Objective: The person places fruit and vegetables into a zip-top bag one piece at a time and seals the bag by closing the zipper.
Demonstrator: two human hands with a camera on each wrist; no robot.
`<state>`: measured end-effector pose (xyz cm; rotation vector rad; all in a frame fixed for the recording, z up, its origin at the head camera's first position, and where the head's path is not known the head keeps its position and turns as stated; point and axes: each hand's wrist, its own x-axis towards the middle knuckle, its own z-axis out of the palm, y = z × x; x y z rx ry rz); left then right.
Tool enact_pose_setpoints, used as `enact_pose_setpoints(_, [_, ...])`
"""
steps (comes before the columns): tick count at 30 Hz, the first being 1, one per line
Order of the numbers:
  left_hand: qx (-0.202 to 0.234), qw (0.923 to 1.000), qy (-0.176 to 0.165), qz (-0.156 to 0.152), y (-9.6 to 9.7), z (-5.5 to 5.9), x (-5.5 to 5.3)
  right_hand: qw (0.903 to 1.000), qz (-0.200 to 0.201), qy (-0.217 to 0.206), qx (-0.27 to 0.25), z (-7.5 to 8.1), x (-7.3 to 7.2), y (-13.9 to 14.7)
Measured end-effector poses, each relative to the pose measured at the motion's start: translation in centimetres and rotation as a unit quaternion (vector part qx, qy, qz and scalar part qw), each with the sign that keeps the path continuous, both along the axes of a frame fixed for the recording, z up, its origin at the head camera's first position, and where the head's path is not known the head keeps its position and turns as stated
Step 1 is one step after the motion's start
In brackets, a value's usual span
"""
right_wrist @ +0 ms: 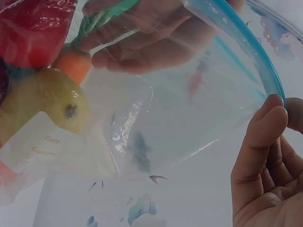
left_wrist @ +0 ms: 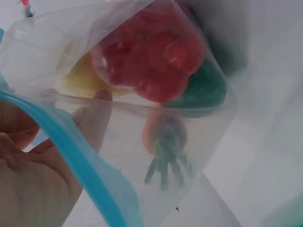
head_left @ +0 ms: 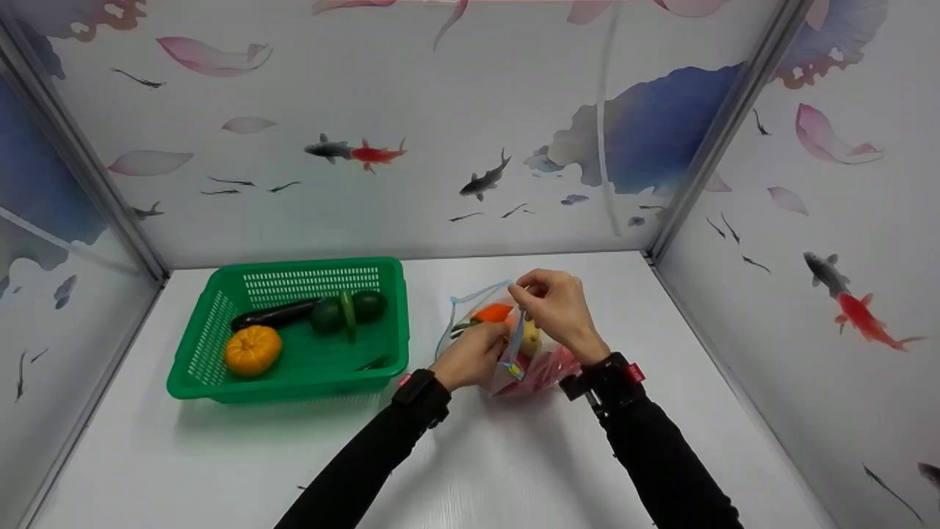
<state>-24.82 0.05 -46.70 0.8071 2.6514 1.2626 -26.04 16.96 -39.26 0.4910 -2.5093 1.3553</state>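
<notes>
While right hand [head_left: 558,308] pinches bag rim [right_wrist: 265,61], likely to spread it, can't tell if left hand [head_left: 468,358] fingers grip.

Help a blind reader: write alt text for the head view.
A right hand pinches the blue edge of a clear zip bag of produce, the left hand at its opening. To its left, a green basket holds an eggplant, pumpkin and green produce.

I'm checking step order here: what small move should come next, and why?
Probably ease the left hand out of the clear plastic bag: its fingers seem inside, near a leafy orange carrot, apparently holding nothing, while the right hand pinches the blue plastic rim.
</notes>
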Motion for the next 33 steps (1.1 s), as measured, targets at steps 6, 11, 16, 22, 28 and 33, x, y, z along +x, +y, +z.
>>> enact_pose_setpoints(6, [0.059, 0.9944, 0.077, 0.041, -2.0, -0.2, 1.1, 1.0000, -0.005, 0.000, 0.007, -0.1, -0.1, 0.1])
enact_pose_setpoints(11, [0.111, 0.9800, 0.142, 0.085, -3.5, -0.3, 1.3, 0.9999, -0.001, -0.013, 0.006, -0.1, -0.1, 0.2])
enact_pose_setpoints(16, [0.120, 0.9690, 0.174, 0.128, -5.0, 0.0, 1.1, 0.9996, -0.007, -0.027, 0.004, 0.0, 0.0, 0.1])
enact_pose_setpoints(22, [0.103, 0.9639, 0.175, 0.172, -7.5, -0.1, 0.2, 0.9996, -0.009, -0.026, 0.007, 0.0, -0.1, 0.0])
enact_pose_setpoints(28, [0.091, 0.9573, 0.187, 0.201, -11.1, -0.7, -0.5, 0.9999, -0.002, -0.017, 0.002, -0.1, 0.0, 0.0])
enact_pose_setpoints(33, [0.092, 0.9454, 0.220, 0.222, -15.2, -1.6, -1.2, 0.9998, -0.002, -0.019, -0.005, -0.2, 0.0, 0.0])
